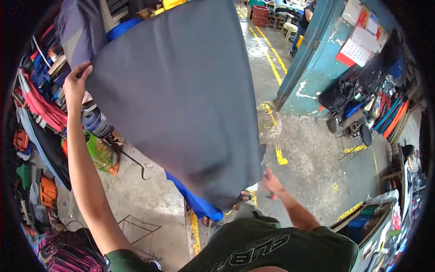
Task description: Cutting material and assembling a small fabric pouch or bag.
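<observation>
A large sheet of dark grey fabric hangs across the middle of the view and hides much behind it. My left hand is closed on its upper left edge, thumb against fingers, with the arm stretched out. At the sheet's lower right edge my right hand is closed around a small red-handled tool. A bit of metal shows by the fingers, but the tool's exact kind is too small to make out. Blue cloth hangs below the grey sheet, close to my feet.
Piled cloth and bags line the left side. A thin wire stand is at the lower left. To the right rise a teal pillar and a small stool. Another person is far off near red crates.
</observation>
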`<control>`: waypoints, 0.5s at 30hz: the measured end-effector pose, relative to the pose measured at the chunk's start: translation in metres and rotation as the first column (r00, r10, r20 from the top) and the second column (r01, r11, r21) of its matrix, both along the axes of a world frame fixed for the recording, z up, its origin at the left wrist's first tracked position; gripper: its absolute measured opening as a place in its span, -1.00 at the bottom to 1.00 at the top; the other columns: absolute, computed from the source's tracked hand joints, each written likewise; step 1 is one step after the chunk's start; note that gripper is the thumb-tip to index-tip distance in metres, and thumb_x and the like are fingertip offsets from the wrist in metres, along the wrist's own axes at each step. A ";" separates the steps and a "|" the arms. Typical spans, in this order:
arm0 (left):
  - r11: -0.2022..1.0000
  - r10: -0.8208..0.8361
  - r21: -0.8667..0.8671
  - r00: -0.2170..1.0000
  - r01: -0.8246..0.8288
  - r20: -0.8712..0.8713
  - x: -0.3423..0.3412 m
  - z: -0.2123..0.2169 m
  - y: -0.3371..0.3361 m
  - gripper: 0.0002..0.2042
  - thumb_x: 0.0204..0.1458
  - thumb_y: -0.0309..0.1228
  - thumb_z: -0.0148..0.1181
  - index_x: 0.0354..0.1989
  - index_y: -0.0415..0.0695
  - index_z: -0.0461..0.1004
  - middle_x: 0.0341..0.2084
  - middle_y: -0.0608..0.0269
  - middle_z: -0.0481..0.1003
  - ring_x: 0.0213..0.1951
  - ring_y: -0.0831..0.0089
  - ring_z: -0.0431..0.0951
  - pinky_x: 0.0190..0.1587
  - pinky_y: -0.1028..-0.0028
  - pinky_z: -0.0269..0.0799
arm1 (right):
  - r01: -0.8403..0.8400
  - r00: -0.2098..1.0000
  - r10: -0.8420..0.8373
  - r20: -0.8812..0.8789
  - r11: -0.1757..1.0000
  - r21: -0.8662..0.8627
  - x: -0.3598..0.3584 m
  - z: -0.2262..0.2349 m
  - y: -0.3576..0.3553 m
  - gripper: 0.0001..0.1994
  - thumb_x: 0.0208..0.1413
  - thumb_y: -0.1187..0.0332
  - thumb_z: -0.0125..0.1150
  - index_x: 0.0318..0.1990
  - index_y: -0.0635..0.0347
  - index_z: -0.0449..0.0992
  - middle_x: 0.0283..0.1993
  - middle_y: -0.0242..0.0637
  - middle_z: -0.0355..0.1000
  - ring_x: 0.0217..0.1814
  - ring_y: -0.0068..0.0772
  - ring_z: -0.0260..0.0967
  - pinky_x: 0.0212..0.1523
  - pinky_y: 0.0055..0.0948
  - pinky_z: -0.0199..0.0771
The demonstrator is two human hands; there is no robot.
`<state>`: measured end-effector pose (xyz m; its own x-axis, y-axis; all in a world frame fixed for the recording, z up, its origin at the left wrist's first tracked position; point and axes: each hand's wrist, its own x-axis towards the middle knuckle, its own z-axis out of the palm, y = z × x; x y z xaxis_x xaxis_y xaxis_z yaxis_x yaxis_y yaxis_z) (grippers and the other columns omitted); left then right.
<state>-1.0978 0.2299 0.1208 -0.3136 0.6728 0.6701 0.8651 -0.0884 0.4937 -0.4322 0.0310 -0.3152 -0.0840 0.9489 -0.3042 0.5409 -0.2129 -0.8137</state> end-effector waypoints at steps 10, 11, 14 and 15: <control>0.996 -0.058 0.063 0.998 0.056 0.036 -0.014 -0.005 -0.023 -0.64 0.09 -0.09 0.34 -0.10 -0.10 0.68 -0.21 0.08 0.67 -0.15 0.31 0.65 -0.01 0.39 0.46 | -0.230 0.808 0.578 -0.111 0.483 0.845 -0.398 0.345 0.184 -0.78 0.35 0.36 0.09 0.05 0.26 0.41 -0.39 -0.28 0.53 -0.49 -0.57 0.52 -0.51 -0.52 0.51; 0.995 -0.064 0.075 0.998 0.062 0.023 -0.014 -0.003 -0.027 -0.65 0.08 -0.09 0.35 -0.11 -0.09 0.68 -0.26 0.10 0.67 -0.19 0.32 0.66 -0.04 0.40 0.48 | -0.180 0.819 0.564 -0.111 0.436 0.882 -0.422 0.366 0.192 -0.77 0.34 0.34 0.10 0.04 0.27 0.44 -0.43 -0.29 0.52 -0.52 -0.57 0.52 -0.53 -0.52 0.50; 0.989 -0.098 0.108 0.994 0.103 -0.047 -0.008 0.004 -0.038 -0.67 0.08 -0.09 0.34 -0.13 -0.07 0.68 -0.30 0.05 0.66 -0.21 0.21 0.68 -0.10 0.34 0.51 | -0.101 0.872 0.468 -0.143 0.459 0.883 -0.477 0.404 0.206 -0.77 0.31 0.31 0.13 0.00 0.24 0.46 -0.45 -0.26 0.53 -0.51 -0.49 0.56 -0.50 -0.46 0.52; 0.991 -0.025 0.132 0.999 0.031 -0.048 -0.006 0.006 -0.040 -0.67 0.08 -0.10 0.33 -0.14 -0.07 0.68 -0.30 0.03 0.65 -0.21 0.16 0.68 -0.12 0.32 0.53 | -0.060 0.898 0.424 -0.115 0.379 0.923 -0.489 0.410 0.209 -0.77 0.31 0.30 0.13 -0.01 0.23 0.47 -0.45 -0.23 0.54 -0.50 -0.43 0.58 -0.47 -0.40 0.53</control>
